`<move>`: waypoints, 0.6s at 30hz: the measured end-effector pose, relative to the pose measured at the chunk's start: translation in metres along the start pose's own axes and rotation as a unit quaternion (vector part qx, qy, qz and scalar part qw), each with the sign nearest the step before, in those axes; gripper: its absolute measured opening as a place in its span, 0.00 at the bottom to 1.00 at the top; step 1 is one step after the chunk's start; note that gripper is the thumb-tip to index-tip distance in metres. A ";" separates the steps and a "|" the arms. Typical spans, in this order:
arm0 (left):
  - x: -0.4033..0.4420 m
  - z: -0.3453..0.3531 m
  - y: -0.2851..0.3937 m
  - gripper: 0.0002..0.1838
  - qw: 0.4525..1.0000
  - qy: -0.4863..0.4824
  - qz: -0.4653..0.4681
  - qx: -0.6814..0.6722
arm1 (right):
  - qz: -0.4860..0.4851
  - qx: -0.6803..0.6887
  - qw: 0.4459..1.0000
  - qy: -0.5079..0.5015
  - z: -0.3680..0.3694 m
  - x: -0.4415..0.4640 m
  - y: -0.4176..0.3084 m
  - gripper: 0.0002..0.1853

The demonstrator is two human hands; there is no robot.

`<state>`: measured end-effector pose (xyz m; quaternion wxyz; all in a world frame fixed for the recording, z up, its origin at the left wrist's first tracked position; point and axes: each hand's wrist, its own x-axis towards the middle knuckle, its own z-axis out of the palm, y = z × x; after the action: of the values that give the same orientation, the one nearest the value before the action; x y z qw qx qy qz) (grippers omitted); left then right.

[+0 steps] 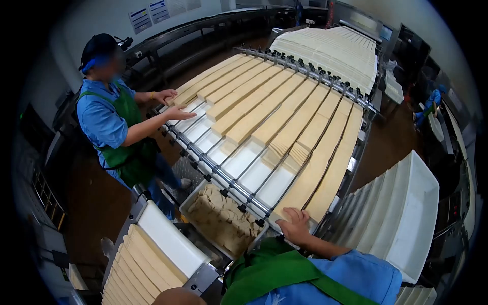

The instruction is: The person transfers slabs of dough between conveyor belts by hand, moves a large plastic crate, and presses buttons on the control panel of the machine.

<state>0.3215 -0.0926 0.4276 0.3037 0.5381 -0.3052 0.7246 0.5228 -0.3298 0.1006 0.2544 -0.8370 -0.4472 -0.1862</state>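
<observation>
My right hand (297,225) rests on the near end of a long pale-beige strip (301,195), fingers spread over its top. The strip is one of several laid side by side in lanes between thin metal rods on the white conveyor bed (247,165). Left of it, a short stack of thin sheets (295,152) has slipped into a fan. Only a rounded bare part of my left arm shows at the bottom edge; the hand itself is out of sight. Nearby at lower left, more beige strips (145,262) lie on a second conveyor.
A co-worker (114,107) in a green apron stands left, hands at the strip ends. A metal rail (223,175) crosses the bed's near edge. Below it sits a bin (189,203) of broken beige pieces. Nested white trays (406,223) stand right. Another person (429,109) is far right.
</observation>
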 end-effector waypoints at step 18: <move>-0.368 0.114 0.010 0.24 0.475 0.023 -0.864 -0.166 | 0.109 -0.007 0.992 0.058 0.003 -0.006 -0.009 0.31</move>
<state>0.4687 -0.2278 0.0976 0.8663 0.4526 0.2068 0.0437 0.5118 -0.3278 0.0974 0.2928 -0.8705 -0.3364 -0.2084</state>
